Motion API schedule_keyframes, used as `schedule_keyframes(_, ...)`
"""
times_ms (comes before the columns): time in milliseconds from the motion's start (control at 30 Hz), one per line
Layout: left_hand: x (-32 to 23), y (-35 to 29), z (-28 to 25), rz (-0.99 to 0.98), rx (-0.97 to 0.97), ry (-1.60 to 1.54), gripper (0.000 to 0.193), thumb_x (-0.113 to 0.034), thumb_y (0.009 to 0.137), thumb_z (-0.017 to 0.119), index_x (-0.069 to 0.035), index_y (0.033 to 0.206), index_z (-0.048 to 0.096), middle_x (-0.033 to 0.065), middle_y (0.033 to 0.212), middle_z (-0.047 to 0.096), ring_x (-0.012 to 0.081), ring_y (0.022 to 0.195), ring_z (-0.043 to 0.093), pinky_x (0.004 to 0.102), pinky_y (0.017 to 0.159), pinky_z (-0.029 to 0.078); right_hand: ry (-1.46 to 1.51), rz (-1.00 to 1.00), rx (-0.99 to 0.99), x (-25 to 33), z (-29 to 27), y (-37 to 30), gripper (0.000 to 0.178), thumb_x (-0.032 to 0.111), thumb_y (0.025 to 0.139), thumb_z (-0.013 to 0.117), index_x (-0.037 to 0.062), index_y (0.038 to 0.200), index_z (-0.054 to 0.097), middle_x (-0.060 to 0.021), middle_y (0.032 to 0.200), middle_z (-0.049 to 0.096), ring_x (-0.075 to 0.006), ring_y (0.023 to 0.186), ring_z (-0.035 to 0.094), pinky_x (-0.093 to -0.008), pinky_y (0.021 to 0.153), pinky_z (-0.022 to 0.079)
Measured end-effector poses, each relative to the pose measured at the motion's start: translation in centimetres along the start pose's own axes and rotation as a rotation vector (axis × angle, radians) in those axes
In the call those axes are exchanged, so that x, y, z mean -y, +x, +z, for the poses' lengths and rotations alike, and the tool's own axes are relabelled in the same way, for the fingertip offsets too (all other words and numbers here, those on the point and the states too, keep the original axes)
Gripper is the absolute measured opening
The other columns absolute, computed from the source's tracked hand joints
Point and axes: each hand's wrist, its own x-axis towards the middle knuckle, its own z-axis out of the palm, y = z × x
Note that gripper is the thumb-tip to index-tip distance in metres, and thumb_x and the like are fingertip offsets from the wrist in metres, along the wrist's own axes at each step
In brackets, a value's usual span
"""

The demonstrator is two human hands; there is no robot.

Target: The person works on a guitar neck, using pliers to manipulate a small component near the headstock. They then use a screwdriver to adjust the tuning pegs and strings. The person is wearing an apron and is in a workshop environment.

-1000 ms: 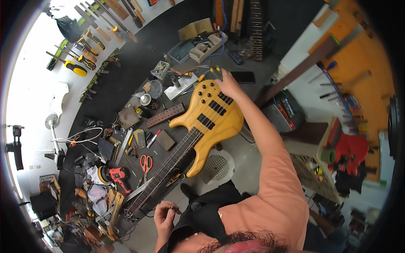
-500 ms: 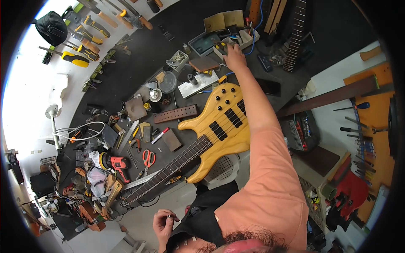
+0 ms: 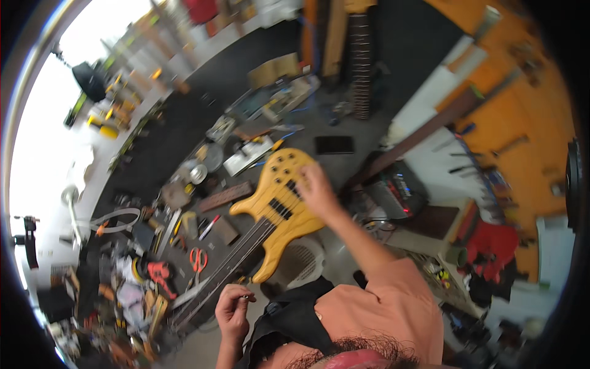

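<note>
A natural-wood electric bass guitar (image 3: 298, 226) lies on the bench with its neck pointing to the lower left. It has two black pickups and several dark knobs. My right hand (image 3: 314, 189) is over the bridge end of the body, blurred by motion; whether it touches the strings or holds anything is unclear. Low in the picture, near the bass's lower horn, my left hand (image 3: 232, 307) is closed in a pinch. Between its fingertips is a small dark cylindrical part (image 3: 247, 297), too small to name.
Red-handled scissors (image 3: 198, 261), a red power tool (image 3: 161, 275) and a drilled wooden block (image 3: 225, 196) lie left of the bass. Beyond it are a black phone (image 3: 334, 145), a parts tray (image 3: 283, 101) and a fretted neck (image 3: 361, 67). A perforated white stool (image 3: 301, 258) stands below.
My right hand has come back from the parts tray to the bass body. My left hand still pinches the small part, slightly higher. The view has turned, and much of it is blurred.
</note>
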Motion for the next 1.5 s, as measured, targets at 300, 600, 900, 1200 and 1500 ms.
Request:
schedule_keyframes(300, -1.8, -0.1, 2.9, 0.064, 0.502, -0.194, 0.005, 0.002, 0.105, 0.072, 0.001, 0.109, 0.068, 0.0084, 0.108, 0.065, 0.0153, 0.094, 0.066, 0.0303, 0.087, 0.056, 0.317, 0.221, 0.177, 15.0, -8.2, -19.3, 0.026, 0.011, 0.108, 0.067, 0.0016, 0.132, 0.070, -0.0121, 0.120, 0.069, -0.0236, 0.114, 0.072, -0.0372, 0.103, 0.057)
schedule_keyframes(600, -0.7, -7.4, -4.0, 0.042, 0.863, -0.213, 0.008, -0.007, 0.110, 0.069, 0.001, 0.110, 0.069, 0.0058, 0.104, 0.069, 0.0148, 0.095, 0.067, 0.0306, 0.090, 0.055, 0.358, 0.135, -0.039, 31.9, -7.5, -31.0, 0.028, 0.009, 0.109, 0.068, 0.0020, 0.136, 0.068, -0.0061, 0.110, 0.065, -0.0172, 0.104, 0.066, -0.0352, 0.096, 0.055)
schedule_keyframes(900, 2.1, -14.3, -11.7, -0.027, 0.812, -0.370, 0.011, -0.008, 0.113, 0.066, 0.002, 0.114, 0.071, 0.0043, 0.114, 0.073, 0.0129, 0.101, 0.067, 0.0311, 0.093, 0.055, 0.451, 0.132, 0.150, 40.4, -3.4, -37.2, 0.033, 0.012, 0.108, 0.073, 0.0038, 0.140, 0.066, -0.0053, 0.109, 0.066, -0.0156, 0.103, 0.066, -0.0355, 0.095, 0.054)
schedule_keyframes(1200, 2.4, -17.9, -12.5, -0.084, 0.712, -0.478, 0.011, -0.007, 0.112, 0.067, 0.002, 0.119, 0.070, 0.0080, 0.116, 0.075, 0.0150, 0.097, 0.067, 0.0319, 0.090, 0.055, 0.642, 0.020, 0.346, 39.6, -4.0, -37.0, 0.029, 0.009, 0.110, 0.071, 0.0033, 0.137, 0.066, -0.0053, 0.112, 0.070, -0.0148, 0.104, 0.072, -0.0335, 0.093, 0.059)
schedule_keyframes(1500, 1.9, -19.6, -7.2, -0.156, 0.889, -0.329, 0.025, -0.023, 0.111, 0.074, 0.001, 0.116, 0.071, 0.0079, 0.102, 0.075, 0.0162, 0.093, 0.068, 0.0322, 0.088, 0.054, 0.692, 0.067, 0.274, 36.7, -9.2, -41.0, 0.012, 0.013, 0.108, 0.076, 0.0044, 0.116, 0.073, -0.0032, 0.104, 0.064, -0.0129, 0.094, 0.071, -0.0320, 0.090, 0.055)
